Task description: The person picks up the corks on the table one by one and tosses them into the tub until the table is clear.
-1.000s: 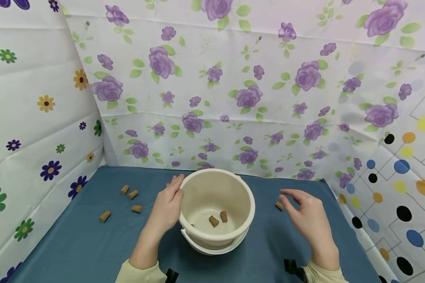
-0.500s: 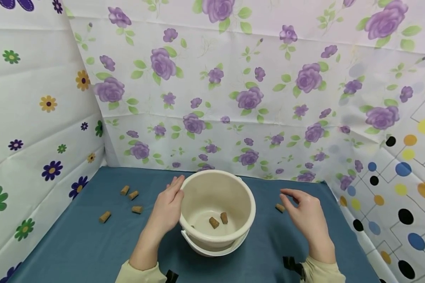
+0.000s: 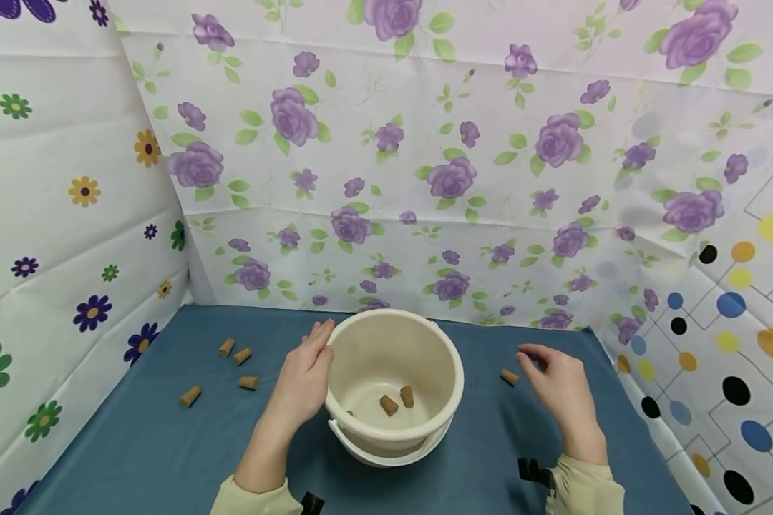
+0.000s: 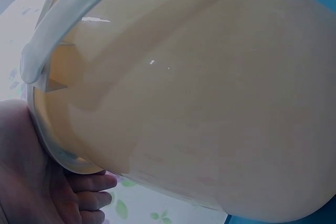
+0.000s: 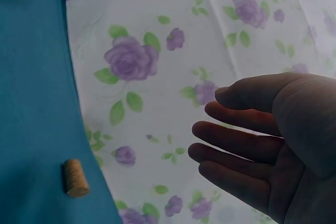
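Note:
A cream bucket [image 3: 394, 357] stands in the middle of the cloth, its handle [image 3: 386, 458] hanging down at the near side. Two corks [image 3: 397, 400] lie on its floor, and a sliver of another shows past the near-left rim. My left hand [image 3: 303, 375] rests against the bucket's left rim, fingers extended along the outside; the left wrist view shows the palm touching the rim [image 4: 44, 140]. To the right, my right hand [image 3: 557, 383] hovers with nothing in it, fingers loosely bent and thumb apart. A single cork [image 3: 509, 377] lies just left of its fingertips.
Several more corks [image 3: 248, 383] are scattered left of the bucket on the blue cloth [image 3: 129, 458]. A flowered white sheet [image 3: 393, 179] hangs behind the table, with patterned sheets at both sides.
My right hand has drawn slightly to the right, away from the lone cork. The left hand, the bucket and the corks have stayed where they were.

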### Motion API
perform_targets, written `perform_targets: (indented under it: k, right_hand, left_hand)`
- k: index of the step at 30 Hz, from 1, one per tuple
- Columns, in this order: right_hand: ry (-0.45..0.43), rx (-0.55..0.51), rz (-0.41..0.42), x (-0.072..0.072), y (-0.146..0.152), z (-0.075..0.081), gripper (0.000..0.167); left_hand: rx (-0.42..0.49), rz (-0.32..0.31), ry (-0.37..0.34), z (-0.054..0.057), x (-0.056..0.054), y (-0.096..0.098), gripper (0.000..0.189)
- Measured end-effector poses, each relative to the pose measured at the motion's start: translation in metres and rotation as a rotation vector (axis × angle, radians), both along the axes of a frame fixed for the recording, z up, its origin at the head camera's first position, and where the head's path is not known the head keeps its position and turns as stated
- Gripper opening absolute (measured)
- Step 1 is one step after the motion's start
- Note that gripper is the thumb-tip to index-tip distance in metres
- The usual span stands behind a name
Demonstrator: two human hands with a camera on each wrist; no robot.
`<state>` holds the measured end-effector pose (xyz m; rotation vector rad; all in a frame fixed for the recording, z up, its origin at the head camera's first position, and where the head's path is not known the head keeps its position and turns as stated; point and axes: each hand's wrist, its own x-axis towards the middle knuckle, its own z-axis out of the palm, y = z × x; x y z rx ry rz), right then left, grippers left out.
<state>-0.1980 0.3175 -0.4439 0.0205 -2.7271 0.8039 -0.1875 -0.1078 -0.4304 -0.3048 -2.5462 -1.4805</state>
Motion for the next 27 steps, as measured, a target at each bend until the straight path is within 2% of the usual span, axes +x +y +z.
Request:
perform_targets:
  k: [8,15,27]
  right_hand:
    - [-0.080,-0.001,0.011,-0.010,0.004,-0.015,0.035]
    - [-0.102,0.000,0.039,-0.015,0.003,-0.024,0.034]
    - [-0.176,0.021,-0.001,-0.025,0.006,-0.040,0.033]
  left_hand:
    - [0.000,-0.002,-0.002,0.000,0.000,0.000,0.050]
    - [0.005,-0.005,0.005,0.000,0.000,0.001,0.050]
    - [0.007,-0.009,0.005,-0.001,0.000,0.000,0.050]
